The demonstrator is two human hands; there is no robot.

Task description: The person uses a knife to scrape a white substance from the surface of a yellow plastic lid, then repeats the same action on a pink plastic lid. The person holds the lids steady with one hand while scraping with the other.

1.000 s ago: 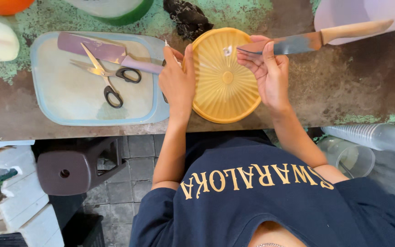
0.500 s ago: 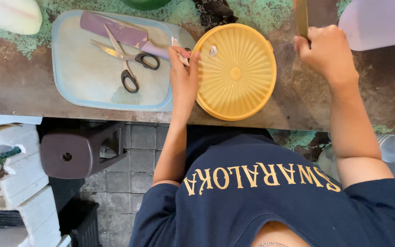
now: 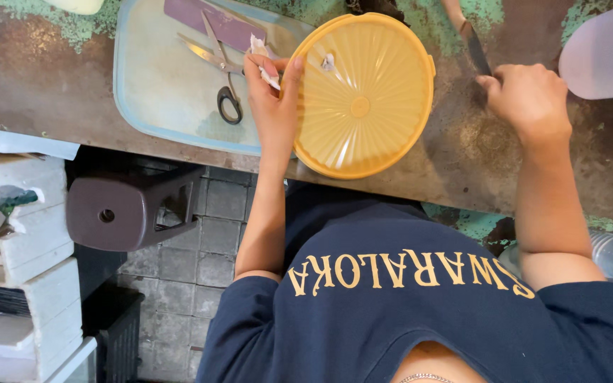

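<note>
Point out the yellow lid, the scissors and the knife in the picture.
yellow lid (image 3: 363, 106): head view, on its ribbed centre.
scissors (image 3: 229, 105): head view, on a black handle loop.
knife (image 3: 475, 48): head view, on the blade above the right hand.

scissors (image 3: 220, 67) in tray (image 3: 152, 106), lid (image 3: 363, 96) just right, knife (image 3: 474, 44) further right

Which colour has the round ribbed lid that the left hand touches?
The round lid is yellow, seen best in the head view, with the left hand on its edge.

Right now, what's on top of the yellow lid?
A small white scrap lies on the yellow lid; the left hand touches its edge. Whatever is underneath is hidden.
</note>
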